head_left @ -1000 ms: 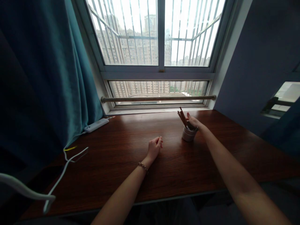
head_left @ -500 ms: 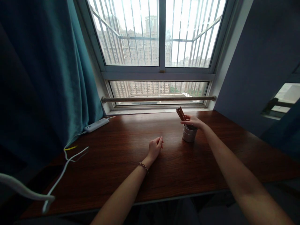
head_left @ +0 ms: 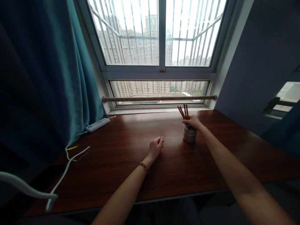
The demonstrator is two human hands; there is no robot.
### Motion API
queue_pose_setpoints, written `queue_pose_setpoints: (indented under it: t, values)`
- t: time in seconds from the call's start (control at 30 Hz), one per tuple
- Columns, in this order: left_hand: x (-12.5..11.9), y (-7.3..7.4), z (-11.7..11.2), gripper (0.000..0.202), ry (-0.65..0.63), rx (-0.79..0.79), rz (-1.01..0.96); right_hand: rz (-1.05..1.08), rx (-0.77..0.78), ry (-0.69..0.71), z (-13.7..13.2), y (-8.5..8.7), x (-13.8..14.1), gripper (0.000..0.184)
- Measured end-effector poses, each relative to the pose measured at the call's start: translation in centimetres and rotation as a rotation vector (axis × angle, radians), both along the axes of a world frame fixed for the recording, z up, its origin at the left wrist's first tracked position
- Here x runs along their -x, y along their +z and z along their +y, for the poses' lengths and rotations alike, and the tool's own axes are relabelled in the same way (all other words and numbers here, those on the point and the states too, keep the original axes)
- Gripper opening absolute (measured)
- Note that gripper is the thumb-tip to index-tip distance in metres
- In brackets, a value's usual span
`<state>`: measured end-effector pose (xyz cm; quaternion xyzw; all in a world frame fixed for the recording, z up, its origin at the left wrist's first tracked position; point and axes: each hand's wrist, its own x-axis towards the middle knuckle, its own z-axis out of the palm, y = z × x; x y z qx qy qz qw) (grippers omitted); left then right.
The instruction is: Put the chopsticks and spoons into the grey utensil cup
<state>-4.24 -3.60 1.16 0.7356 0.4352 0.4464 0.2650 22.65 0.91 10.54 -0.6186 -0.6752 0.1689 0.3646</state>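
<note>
Several brown chopsticks (head_left: 187, 112) lean fanned out in a small pale round cup (head_left: 189, 136) on the right half of the table. My right hand (head_left: 194, 121) is just above the cup's rim, its fingers closed around chopsticks; how many it grips I cannot tell. The chopsticks' lower ends are hidden in the cup. My left hand (head_left: 155, 147) rests on the tabletop to the left of the cup, fingers curled into a loose fist with nothing visible in them. A beaded bracelet (head_left: 143, 167) circles the left wrist.
The brown wooden table (head_left: 112, 168) reaches back to a barred window with a rail (head_left: 159, 99). A white power strip (head_left: 97, 124) lies at the back left, near the blue curtain (head_left: 79, 68). A white cable (head_left: 61, 177) crosses the left edge. A wall is on the right.
The chopsticks have gone from a tight, left-leaning bunch to a spread, with some standing more upright. My right hand has shifted slightly at the cup. My left hand stays in place.
</note>
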Motion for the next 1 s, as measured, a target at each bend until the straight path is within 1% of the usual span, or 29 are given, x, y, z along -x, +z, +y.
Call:
queue_pose_setpoints:
  t: [0.07,0.13,0.27,0.3,0.33,0.37,0.4,0.47,0.5,0.53,0.57,0.6,0.63,0.67,0.73,0.77,0.83,0.87,0.9,0.93,1.0]
  values:
    - [0.0,0.0,0.0,0.041,0.003,-0.008,0.01,0.009,0.017,0.02,-0.2,0.0,-0.1,0.027]
    - [0.0,0.0,0.0,0.042,0.005,-0.007,0.016,0.061,0.049,0.053,-0.4,0.0,-0.1,0.036]
    - [0.1,0.0,0.1,0.041,0.008,-0.008,0.015,0.28,0.116,0.181,-0.2,0.3,-0.1,0.055]
    - [0.1,0.0,0.1,0.041,0.01,-0.009,0.015,0.335,0.106,0.191,-0.2,0.5,-0.1,0.059]
    - [0.1,0.0,0.1,0.041,0.01,-0.009,0.015,0.382,0.064,0.172,-0.2,0.8,-0.2,0.061]
    - [0.1,-0.1,0.1,0.041,0.008,-0.008,0.013,0.422,-0.019,0.117,-0.3,1.2,-0.3,0.061]
    - [0.1,-0.1,0.1,0.04,0.004,-0.008,0.01,0.454,-0.147,0.026,-0.6,1.7,-0.2,0.059]
    - [0.1,-0.2,0.1,0.04,-0.005,-0.003,-0.002,0.505,-0.485,-0.228,-2.0,2.7,0.5,0.052]
    - [0.1,-0.3,0.2,0.039,-0.008,0.004,-0.013,0.529,-0.664,-0.372,-3.0,3.1,1.2,0.05]
    - [0.0,-0.4,0.2,0.038,-0.01,0.016,-0.032,0.551,-0.812,-0.502,-4.2,3.3,2.2,0.05]
    - [0.0,-0.4,0.2,0.035,-0.016,0.035,-0.062,0.556,-0.91,-0.59,-5.4,3.3,3.5,0.049]
    - [-0.1,-0.5,0.3,0.03,-0.026,0.062,-0.107,0.547,-0.957,-0.616,-6.6,3.0,5.1,0.047]
    - [-0.2,-0.5,0.3,0.026,-0.041,0.091,-0.169,0.515,-0.945,-0.564,-7.7,2.2,6.8,0.046]
    - [-0.2,-0.5,0.3,0.024,-0.061,0.118,-0.245,0.458,-0.894,-0.443,-8.5,1.1,8.6,0.046]
    - [-0.4,-0.3,0.3,0.033,-0.122,0.168,-0.415,0.273,-0.719,-0.116,-9.2,-2.1,11.9,0.048]
    - [-0.5,-0.3,0.2,0.038,-0.167,0.194,-0.486,0.198,-0.612,0.034,-9.1,-3.9,13.3,0.05]
    - [-0.7,-0.1,0.1,0.041,-0.274,0.276,-0.564,0.18,-0.426,0.217,-8.2,-7.2,15.2,0.057]
    - [-0.8,-0.1,0.0,0.041,-0.332,0.335,-0.565,0.191,-0.318,0.316,-7.6,-8.5,15.7,0.062]
    - [-0.9,-0.1,-0.1,0.043,-0.386,0.396,-0.549,0.237,-0.211,0.384,-7.1,-9.5,15.9,0.068]
    - [-1.0,-0.1,-0.2,0.045,-0.435,0.452,-0.524,0.286,-0.127,0.408,-6.7,-10.1,15.9,0.07]
    - [-1.1,-0.1,-0.5,0.045,-0.513,0.515,-0.483,0.402,0.007,0.406,-6.2,-10.6,15.6,0.072]
